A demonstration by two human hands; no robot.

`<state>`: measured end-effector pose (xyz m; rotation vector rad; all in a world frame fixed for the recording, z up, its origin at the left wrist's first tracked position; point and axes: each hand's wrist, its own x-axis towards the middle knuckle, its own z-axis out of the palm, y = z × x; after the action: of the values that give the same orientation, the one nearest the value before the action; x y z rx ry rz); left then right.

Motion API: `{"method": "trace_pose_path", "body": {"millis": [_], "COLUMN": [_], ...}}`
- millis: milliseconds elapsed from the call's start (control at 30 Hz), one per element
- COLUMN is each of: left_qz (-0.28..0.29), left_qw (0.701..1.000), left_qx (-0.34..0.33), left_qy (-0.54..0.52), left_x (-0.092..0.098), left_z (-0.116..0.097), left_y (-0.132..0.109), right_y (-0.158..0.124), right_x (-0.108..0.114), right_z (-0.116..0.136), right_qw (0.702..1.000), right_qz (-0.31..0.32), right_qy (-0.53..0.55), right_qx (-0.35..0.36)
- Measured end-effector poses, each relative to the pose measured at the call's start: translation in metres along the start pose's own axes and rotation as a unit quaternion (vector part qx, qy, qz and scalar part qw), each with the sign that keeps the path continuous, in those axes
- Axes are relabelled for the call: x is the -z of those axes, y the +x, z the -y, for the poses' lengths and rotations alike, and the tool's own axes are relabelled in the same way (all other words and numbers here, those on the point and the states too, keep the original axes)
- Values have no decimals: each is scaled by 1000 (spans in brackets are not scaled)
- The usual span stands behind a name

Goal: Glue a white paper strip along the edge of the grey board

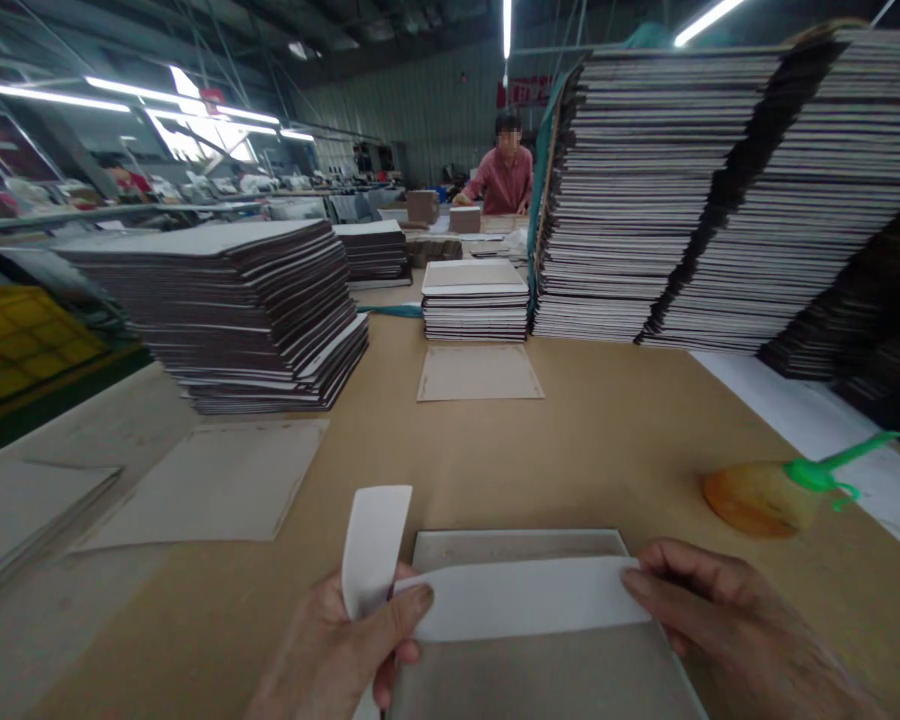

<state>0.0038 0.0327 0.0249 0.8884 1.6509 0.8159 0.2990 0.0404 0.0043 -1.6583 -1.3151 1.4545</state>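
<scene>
As the head view shows, the left hand [345,640] pinches the strip [525,600] and the right hand [720,610] its other end, so it spans the board [540,680] between them, whether stuck cannot be told. Its tail [377,540], curling up beside the left hand, looks yet unlaid; the strip is white and smooth.

A factory workshop: strip lights [507,28], corrugated wall [412,115], tall stacks of flat panels [652,190], another person [505,182] beyond.
</scene>
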Motion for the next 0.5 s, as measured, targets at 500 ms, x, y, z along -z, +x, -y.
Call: {"method": "trace_pose_path", "body": {"millis": [500], "left_qz": [-17], "left_qw": [992], "left_qx": [-35], "left_qy": [121], "left_x": [-13], "left_z": [-7], "left_y": [17], "right_y": [21], "right_x": [-2], "right_z": [-10], "right_qw": [970], "right_qz": [-103], "right_qy": [-220], "right_qx": [19]}}
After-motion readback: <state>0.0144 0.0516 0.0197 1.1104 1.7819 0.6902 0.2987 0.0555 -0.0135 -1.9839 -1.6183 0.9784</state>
